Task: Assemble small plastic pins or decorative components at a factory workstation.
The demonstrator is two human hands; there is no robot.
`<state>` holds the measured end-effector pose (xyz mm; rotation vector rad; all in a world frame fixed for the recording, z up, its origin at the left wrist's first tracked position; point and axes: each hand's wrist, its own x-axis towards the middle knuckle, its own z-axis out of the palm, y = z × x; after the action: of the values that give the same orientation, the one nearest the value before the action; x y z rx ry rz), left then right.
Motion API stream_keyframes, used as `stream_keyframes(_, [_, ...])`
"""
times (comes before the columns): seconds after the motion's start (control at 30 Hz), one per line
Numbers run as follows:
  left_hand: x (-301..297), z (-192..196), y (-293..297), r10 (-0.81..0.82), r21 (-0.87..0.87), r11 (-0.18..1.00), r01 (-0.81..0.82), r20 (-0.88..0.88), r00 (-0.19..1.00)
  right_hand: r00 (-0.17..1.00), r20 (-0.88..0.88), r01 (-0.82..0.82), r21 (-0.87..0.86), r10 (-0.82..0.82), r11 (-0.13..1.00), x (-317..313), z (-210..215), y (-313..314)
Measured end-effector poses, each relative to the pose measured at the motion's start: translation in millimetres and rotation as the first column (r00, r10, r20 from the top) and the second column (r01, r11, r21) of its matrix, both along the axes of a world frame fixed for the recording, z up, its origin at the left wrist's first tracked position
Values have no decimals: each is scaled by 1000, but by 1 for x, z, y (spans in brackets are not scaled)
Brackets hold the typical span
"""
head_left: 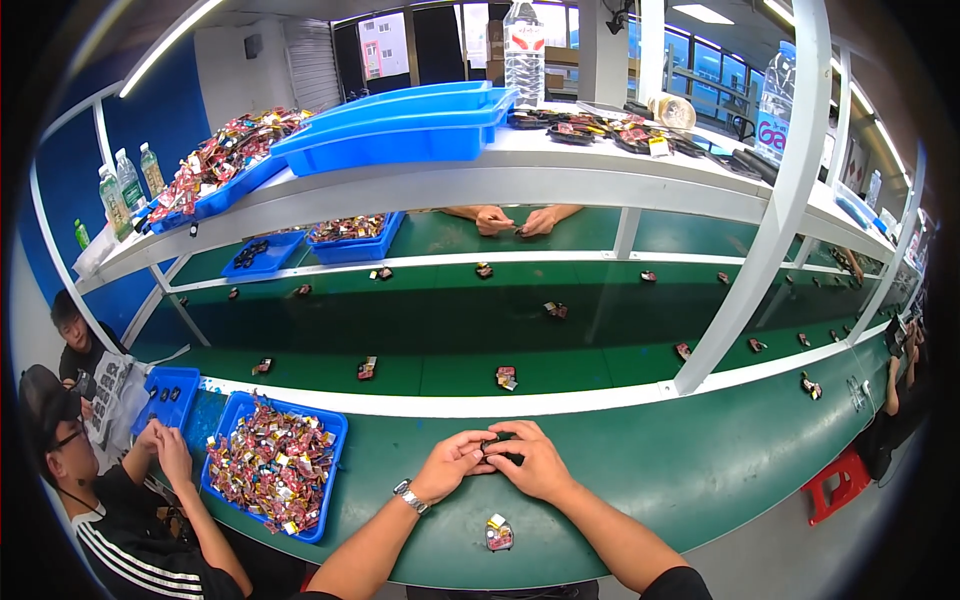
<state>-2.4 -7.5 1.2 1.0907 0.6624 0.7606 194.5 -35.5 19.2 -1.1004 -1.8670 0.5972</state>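
Observation:
Above the green bench, my left hand (452,466) and my right hand (532,462) meet, fingers bent inward and pinching a small black plastic part (490,447). My fingers cover much of it, so its exact kind is hidden. A metal watch (410,496) is on my left wrist. Between my forearms, near the bench's front edge, lies a small unit (498,533) with a pinkish-red board and white and yellow patches. To the left of my left hand stands a blue tray (341,440) heaped with similar pinkish-red pieces.
Beyond a white rail (450,404), a dark green conveyor belt (450,330) carries several small units. A white shelf (600,185) with blue trays and bottles spans above it, with a slanted post (745,260) at right. A co-worker (100,500) sits close at left; a red stool (838,487) stands right.

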Motion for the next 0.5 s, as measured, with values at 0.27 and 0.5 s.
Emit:
stream_keyframes(0.27, [4,2,-2,48,5,999,-49,11,999,997,-30,65,-4,-65,998,-7,-15,0])
stream_keyframes(0.5, [2,-2,-2,85,20,996,-85,7,996,999,-51,6,-13,-7,1000,-8,-2,-2])
